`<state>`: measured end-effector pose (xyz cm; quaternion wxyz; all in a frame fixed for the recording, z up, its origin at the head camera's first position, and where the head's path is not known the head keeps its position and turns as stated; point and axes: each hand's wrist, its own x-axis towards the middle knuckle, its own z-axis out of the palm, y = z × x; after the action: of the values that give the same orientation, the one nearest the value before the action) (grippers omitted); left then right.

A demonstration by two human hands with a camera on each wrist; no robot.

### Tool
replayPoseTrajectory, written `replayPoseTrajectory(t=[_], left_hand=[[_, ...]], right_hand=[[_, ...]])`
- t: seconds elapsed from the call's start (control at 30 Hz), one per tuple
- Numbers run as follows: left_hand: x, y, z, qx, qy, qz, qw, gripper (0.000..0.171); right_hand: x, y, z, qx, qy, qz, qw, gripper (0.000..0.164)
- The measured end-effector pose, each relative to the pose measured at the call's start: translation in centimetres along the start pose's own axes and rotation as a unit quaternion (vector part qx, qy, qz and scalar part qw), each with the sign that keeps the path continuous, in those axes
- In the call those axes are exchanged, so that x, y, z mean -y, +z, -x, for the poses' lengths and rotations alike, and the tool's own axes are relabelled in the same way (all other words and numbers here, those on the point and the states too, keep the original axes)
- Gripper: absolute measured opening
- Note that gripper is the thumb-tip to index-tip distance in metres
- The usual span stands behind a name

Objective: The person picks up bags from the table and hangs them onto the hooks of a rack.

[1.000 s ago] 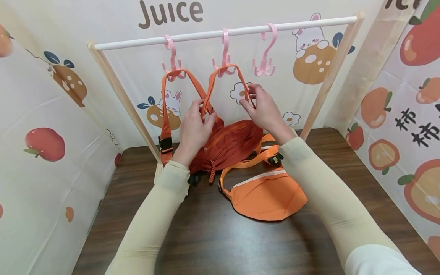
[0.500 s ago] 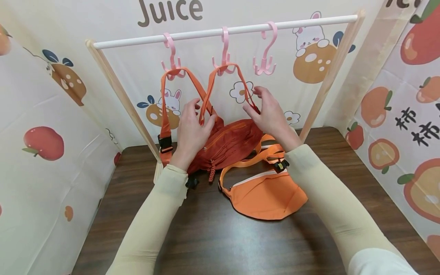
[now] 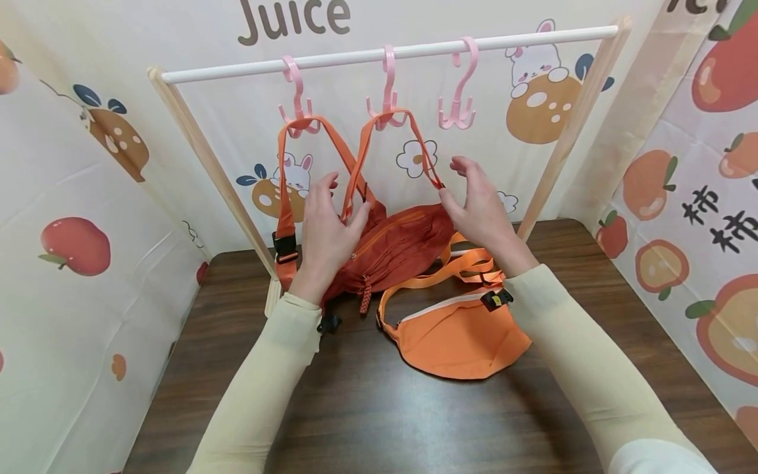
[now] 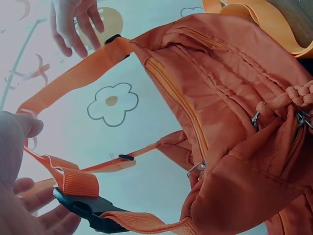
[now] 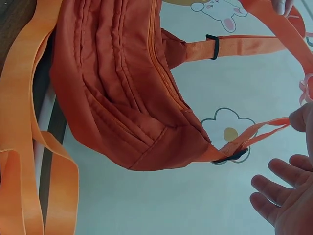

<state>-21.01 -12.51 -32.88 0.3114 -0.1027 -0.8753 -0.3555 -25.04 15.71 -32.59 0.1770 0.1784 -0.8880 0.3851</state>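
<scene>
A rust-red waist bag (image 3: 403, 243) hangs by its orange straps from the left pink hook (image 3: 298, 99) and the middle pink hook (image 3: 388, 82). My left hand (image 3: 326, 230) is beside the left part of the middle strap loop, fingers loosely bent, gripping nothing. In the left wrist view its thumb lies by the strap and its fingers are near a black buckle (image 4: 88, 210). My right hand (image 3: 482, 210) is at the loop's right side, fingers spread, thumb close to the strap (image 5: 266, 128). Whether that thumb touches it I cannot tell.
A brighter orange waist bag (image 3: 462, 336) lies on the dark wooden table (image 3: 379, 421), its black buckle (image 3: 496, 300) by my right sleeve. The right pink hook (image 3: 458, 92) bears nothing. A white rail (image 3: 533, 41) on wooden legs carries the hooks.
My right hand has loosened from the strap and moved right and slightly down. The left hand has shifted a little left, its fingers opening. The orange bag's buckle has slid right and down.
</scene>
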Motion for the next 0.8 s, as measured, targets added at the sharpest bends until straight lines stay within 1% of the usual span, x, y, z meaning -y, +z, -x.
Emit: replayPoseTrajectory(t=[0.1,0.3,0.43,0.67,0.8], left_hand=[[0.0,-0.1,0.2,-0.01,0.008,0.003,0.9999,0.069],[-0.1,-0.3,0.7,-0.022,0.025,0.007,0.9994,0.067],[-0.1,-0.5,1.1,-0.025,0.027,0.001,0.9993,0.066],[0.1,-0.6,2.2,-0.021,0.032,-0.013,0.9992,0.067],[0.3,-0.6,2.8,-0.025,0.036,-0.011,0.999,0.067]], right_hand=[[-0.1,-0.3,0.4,-0.007,-0.01,-0.007,1.0,0.059],[-0.7,-0.6,1.3,-0.02,-0.012,-0.018,1.0,0.053],[-1.3,-0.7,1.7,-0.023,-0.009,-0.019,1.0,0.053],[-2.3,-0.9,2.4,-0.018,-0.004,-0.012,1.0,0.052],[-2.9,-0.9,2.7,-0.015,0.0,-0.01,1.0,0.053]])
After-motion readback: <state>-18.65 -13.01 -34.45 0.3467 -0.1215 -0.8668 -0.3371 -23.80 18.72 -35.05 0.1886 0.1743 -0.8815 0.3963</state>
